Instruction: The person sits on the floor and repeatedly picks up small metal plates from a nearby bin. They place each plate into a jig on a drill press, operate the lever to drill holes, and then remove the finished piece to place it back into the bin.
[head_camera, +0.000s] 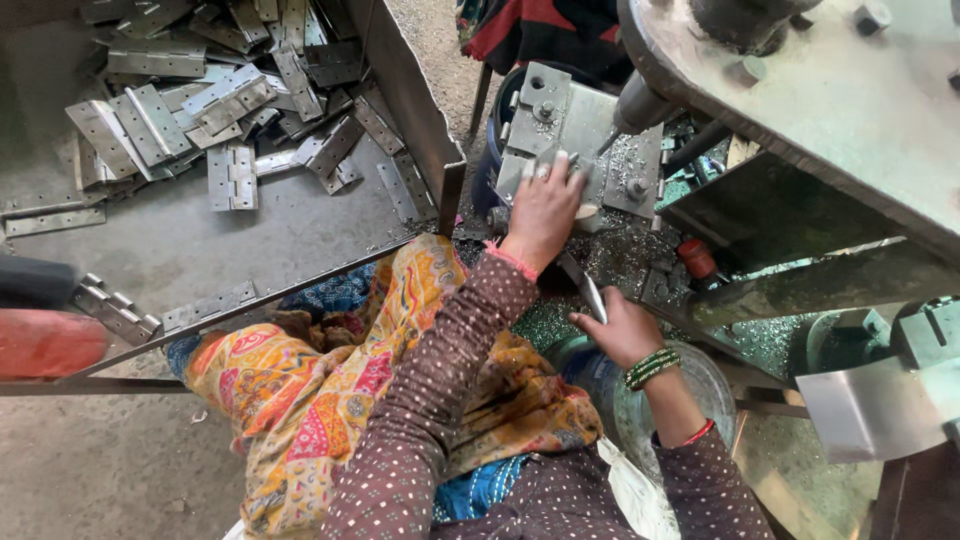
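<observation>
- pressing flat on a grey metal hinge plate under the drill bit: left hand, fingers spread over the plate's lower edge, palm down, not wrapped around anything.
- gripping a narrow shiny metal piece, one end sticking up out of the fist: right hand, closed, with green bangles at the wrist.
- lying on the machine's littered work surface, just beyond the left fingertips, with bolts at its corners: the hinge plate, directly beneath the grey drill head that fills the upper right.
- scattered all around the plate and down between the hands: fine metal shavings.
- sitting just right of the shavings, near the machine's frame: a small red cap-like part.
- below the right hand, partly hidden by the forearm: a round blue-rimmed container.
- across the lap, under both dotted brown sleeves: bright orange and yellow patterned cloth.
- well apart to the left, behind a raised metal wall: a large steel tray with a heap of loose hinges piled toward its far side.
</observation>
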